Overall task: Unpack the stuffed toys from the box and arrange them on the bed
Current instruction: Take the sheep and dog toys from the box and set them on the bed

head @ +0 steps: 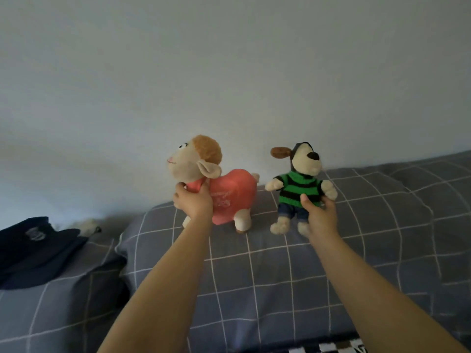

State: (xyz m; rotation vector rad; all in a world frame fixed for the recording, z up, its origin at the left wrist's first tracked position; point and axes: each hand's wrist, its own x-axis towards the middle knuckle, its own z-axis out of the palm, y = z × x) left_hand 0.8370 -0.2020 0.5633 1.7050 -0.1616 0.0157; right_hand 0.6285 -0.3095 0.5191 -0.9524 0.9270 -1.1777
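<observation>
A plush sheep (229, 189) with a pink heart-shaped body and orange curly hair stands on the grey checked duvet (254, 271) near the wall. My left hand (194, 202) grips its chest below the neck. To its right a plush dog (302, 184) in a green-and-black striped sweater and blue shorts stands upright. My right hand (319, 212) holds it at the waist from the front. Both toys have their feet on the bedding. No box is in view.
A plain white wall (229, 72) rises right behind the toys. Dark blue clothing (35, 248) lies on the bed at the left, with a pale furry item (89, 225) partly hidden behind it. A black-and-white patterned item (339, 346) shows at the bottom edge.
</observation>
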